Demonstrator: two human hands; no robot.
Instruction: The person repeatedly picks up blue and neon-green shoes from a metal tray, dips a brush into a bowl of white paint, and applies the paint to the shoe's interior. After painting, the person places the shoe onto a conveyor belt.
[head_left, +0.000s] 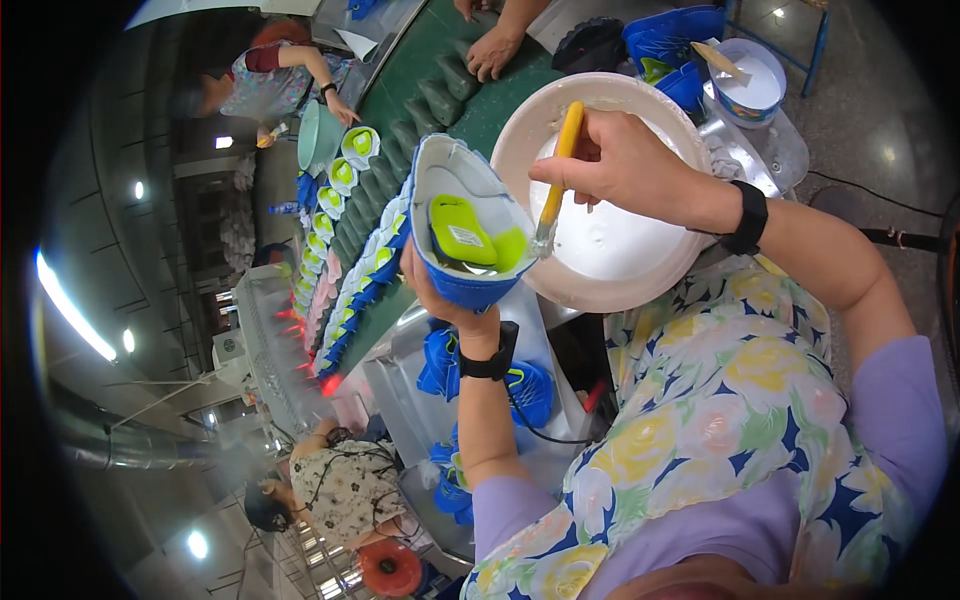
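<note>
My left hand (pixel 440 295) grips the heel of a blue shoe upper (pixel 455 215) from below, its opening facing me with a green insole (pixel 462 235) inside. My right hand (pixel 625 165) holds a brush with a yellow handle (pixel 560 160); the brush tip touches the inner right edge of the shoe. Behind the brush sits a big pale bowl of white glue (pixel 610 245). Both wrists wear black bands.
A green conveyor (pixel 400 110) carries a row of blue-and-green shoes (pixel 345 290) away from me. More blue uppers (pixel 530 390) lie under my left arm. A small white tub with a brush (pixel 745 80) stands at the right. Other people work along the line.
</note>
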